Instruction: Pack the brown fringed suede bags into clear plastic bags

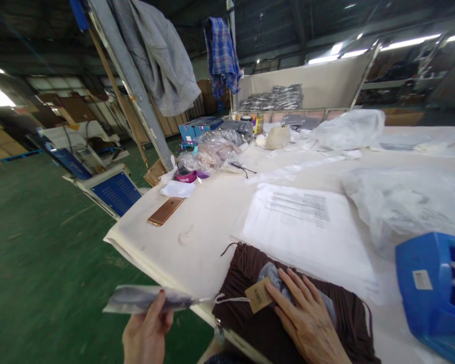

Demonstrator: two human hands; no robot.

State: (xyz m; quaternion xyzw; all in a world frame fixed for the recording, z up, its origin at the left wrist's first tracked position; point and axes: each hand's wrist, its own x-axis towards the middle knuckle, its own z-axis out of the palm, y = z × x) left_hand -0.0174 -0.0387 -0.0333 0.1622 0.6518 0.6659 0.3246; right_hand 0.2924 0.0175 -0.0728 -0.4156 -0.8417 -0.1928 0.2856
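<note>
My left hand pinches a narrow clear plastic packet with something dark inside, held out past the table's front edge. Under my right hand lies a dark brown gathered fabric piece, folded at the table's edge. That hand is flat, fingers stretched out, pressing on a grey-blue cloth piece on top of the brown fabric. A tan cardboard tag on a white string sits by my right fingertips. What the grey-blue piece is, I cannot make out.
A phone lies at the table's left. Beyond the brown fabric is a printed plastic bag. A blue tape dispenser stands at right beside crumpled clear plastic. Bagged items are piled farther back. A slanted metal post rises at left.
</note>
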